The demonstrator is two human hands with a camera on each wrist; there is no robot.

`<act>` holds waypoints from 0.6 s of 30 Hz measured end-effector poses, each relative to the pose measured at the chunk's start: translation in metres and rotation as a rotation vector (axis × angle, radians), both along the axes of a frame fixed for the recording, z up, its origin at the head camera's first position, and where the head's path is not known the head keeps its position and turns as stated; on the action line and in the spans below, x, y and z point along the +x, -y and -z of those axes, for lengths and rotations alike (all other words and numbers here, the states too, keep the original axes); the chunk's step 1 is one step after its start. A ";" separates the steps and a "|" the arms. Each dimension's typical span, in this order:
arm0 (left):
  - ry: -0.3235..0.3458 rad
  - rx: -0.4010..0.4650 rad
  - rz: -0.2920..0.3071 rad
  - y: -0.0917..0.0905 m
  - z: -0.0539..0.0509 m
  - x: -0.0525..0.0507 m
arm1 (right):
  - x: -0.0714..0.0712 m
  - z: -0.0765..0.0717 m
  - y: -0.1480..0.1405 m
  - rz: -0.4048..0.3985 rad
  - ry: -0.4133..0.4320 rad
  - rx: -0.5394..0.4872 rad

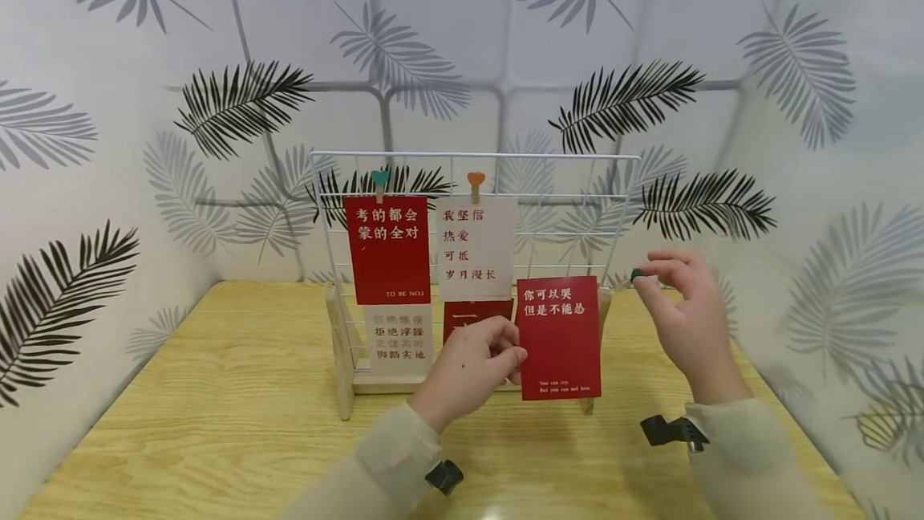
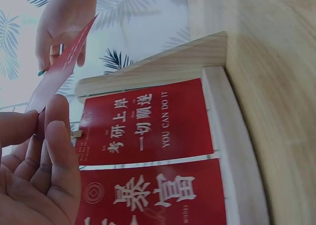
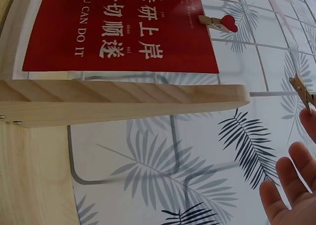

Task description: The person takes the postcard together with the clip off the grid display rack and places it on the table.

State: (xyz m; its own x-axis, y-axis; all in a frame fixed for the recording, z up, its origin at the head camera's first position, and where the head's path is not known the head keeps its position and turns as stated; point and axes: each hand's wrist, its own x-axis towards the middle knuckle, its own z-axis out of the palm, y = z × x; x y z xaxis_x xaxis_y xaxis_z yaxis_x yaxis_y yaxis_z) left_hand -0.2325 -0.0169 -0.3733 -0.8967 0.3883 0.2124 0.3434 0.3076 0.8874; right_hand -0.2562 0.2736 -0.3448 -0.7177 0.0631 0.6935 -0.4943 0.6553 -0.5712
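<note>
My left hand [image 1: 472, 363] pinches the left edge of a red card [image 1: 559, 339] with white writing, held in front of the rack's right part. In the left wrist view the same card [image 2: 61, 71] is seen nearly edge-on between thumb and fingers. To the right of the card, my right hand [image 1: 686, 315] pinches a small clip with a dark green top [image 1: 637, 274]; its wooden part [image 3: 302, 92] shows in the right wrist view. Card and clip are apart. Behind them stands a white wire rack [image 1: 563, 156] with wooden feet.
On the rack hang a red card [image 1: 390, 263] under a teal heart clip [image 1: 380, 178] and a white card [image 1: 475, 255] under an orange heart clip [image 1: 476, 179]. Lower down hangs another white card [image 1: 399, 343]. A red heart clip [image 3: 228, 23] holds a lower red card [image 3: 123, 32].
</note>
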 end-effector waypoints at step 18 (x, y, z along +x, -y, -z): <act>0.230 0.012 0.124 0.002 0.044 0.005 | -0.006 0.055 -0.022 0.004 0.204 -0.033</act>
